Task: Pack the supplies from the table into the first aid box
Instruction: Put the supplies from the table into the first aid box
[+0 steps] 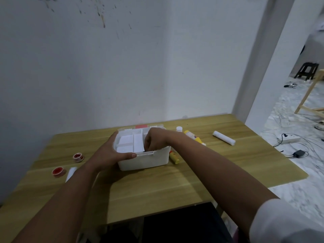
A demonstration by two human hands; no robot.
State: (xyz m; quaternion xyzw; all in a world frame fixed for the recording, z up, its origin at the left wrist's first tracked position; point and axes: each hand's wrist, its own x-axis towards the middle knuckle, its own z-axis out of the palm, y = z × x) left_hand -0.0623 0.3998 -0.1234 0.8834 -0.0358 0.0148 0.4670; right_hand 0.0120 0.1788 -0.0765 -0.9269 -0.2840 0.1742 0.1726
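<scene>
A white first aid box stands open in the middle of the wooden table, with a white divided tray inside. My left hand grips the box's left front rim, thumb along the front edge. My right hand reaches into the box's right side, fingers curled down; what they hold is hidden. Two red tape rolls and a white roll lie to the left. Right of the box lie a yellow tube, a yellow bottle, a small white bottle and a white bandage roll.
A wall runs just behind the table. The box's lid with a red patch lies behind the box. To the right, the floor holds cables, a power strip, a dark stool and a wooden frame.
</scene>
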